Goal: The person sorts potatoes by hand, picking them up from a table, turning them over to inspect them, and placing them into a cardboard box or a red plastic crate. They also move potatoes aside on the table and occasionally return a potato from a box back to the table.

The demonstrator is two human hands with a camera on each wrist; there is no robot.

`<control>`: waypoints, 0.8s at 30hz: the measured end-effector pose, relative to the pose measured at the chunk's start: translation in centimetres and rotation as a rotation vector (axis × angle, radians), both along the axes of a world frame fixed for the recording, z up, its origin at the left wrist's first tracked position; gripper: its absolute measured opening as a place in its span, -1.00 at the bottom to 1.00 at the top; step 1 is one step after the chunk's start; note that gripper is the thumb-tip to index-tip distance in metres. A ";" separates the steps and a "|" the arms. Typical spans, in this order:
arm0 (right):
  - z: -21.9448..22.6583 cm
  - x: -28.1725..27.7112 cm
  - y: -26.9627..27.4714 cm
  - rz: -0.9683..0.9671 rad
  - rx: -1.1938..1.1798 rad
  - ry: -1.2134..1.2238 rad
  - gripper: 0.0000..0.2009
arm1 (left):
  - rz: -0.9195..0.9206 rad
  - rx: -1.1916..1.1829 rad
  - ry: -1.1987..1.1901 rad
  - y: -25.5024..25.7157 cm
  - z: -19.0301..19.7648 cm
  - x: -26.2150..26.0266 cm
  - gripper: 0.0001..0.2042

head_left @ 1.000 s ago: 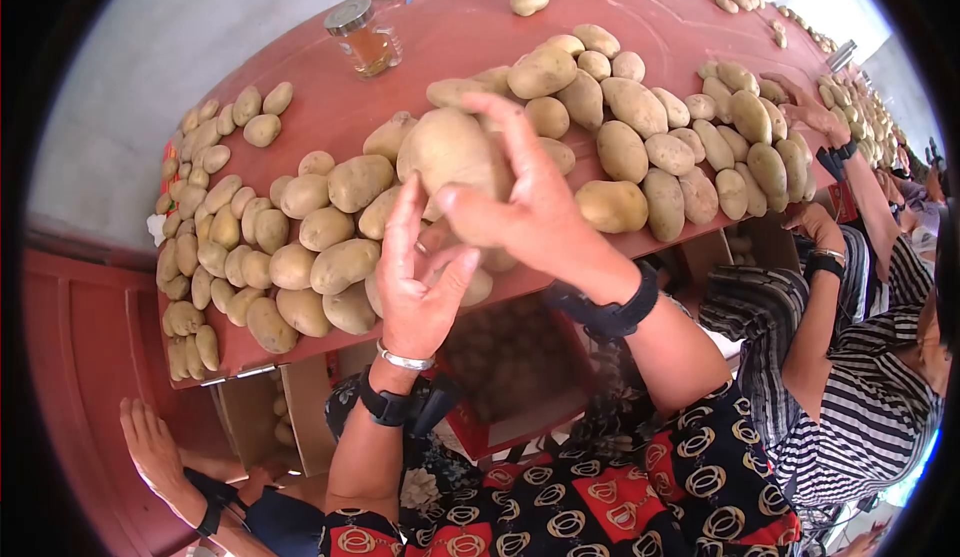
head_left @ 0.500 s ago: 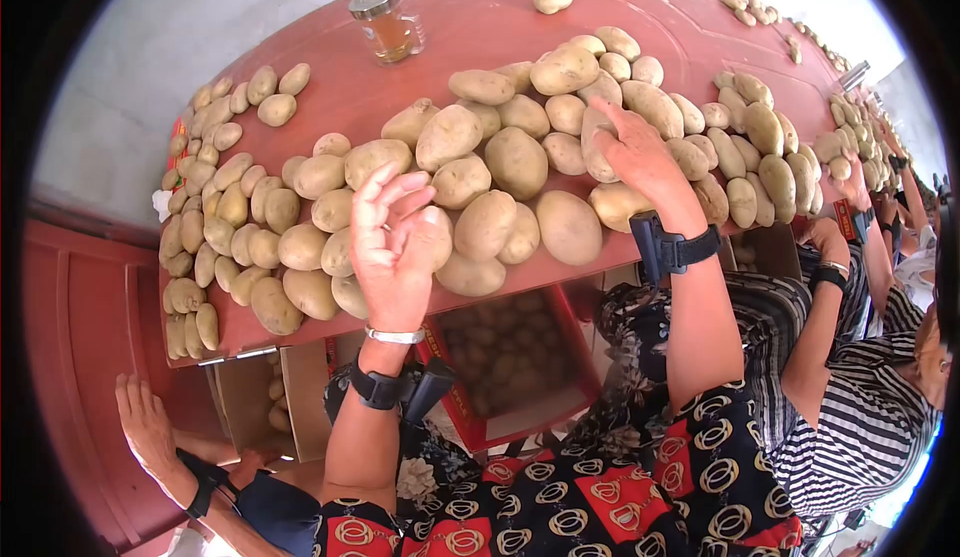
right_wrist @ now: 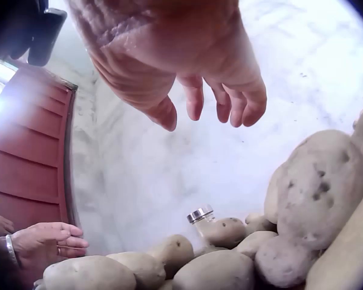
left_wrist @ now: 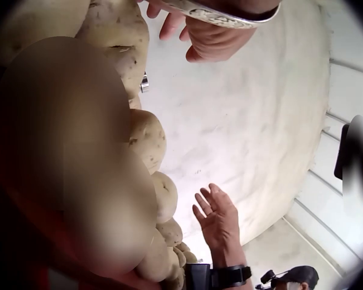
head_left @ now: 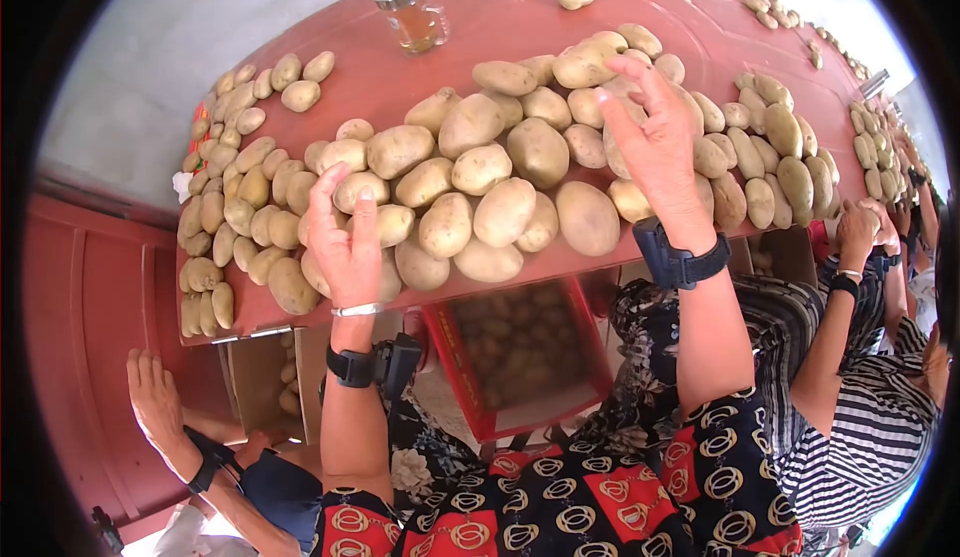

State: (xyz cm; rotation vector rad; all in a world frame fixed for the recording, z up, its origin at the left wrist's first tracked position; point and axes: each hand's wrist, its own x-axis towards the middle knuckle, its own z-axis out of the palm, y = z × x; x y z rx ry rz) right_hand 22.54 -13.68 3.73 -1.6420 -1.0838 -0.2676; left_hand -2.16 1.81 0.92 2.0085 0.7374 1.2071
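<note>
Right hand (head_left: 660, 142): grasping nothing, fingers bending loosely above the pile. Left hand (head_left: 345, 257): also empty, thumb and forefinger standing apart near the front-left potatoes; whether it is touching any, I cannot tell. Change noted: a second ago both hands were meeting around one potato; now they are working apart, the right lifting off the pile. Both appear free for another pick. The potatoes (head_left: 538, 152) are lying massed along the near edge of the red table (head_left: 480, 27), with a lidded jar (head_left: 412, 17) standing behind them.
</note>
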 end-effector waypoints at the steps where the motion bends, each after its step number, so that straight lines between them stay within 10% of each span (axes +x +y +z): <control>1: 0.1 -0.5 0.2 0.019 -0.011 0.018 -0.74 | -0.010 -0.006 0.019 -0.3 0.2 0.1 -0.73; 8: 0.5 -4.6 1.1 0.361 -0.260 0.328 -0.68 | -0.005 -0.305 -0.251 1.4 0.2 0.3 -0.77; 10: 0.1 -5.5 1.1 0.543 -0.520 -0.055 -0.63 | -0.034 -0.351 -0.277 1.2 -0.2 0.4 -0.78; 20: -0.7 -8.4 0.7 0.304 -0.865 -0.219 -0.38 | -0.044 -0.360 -0.092 0.3 0.2 0.2 -0.78; 24: -3.2 -7.2 1.4 0.377 -0.656 -0.209 -0.50 | -0.040 -0.069 -0.080 1.2 -1.1 0.7 -0.79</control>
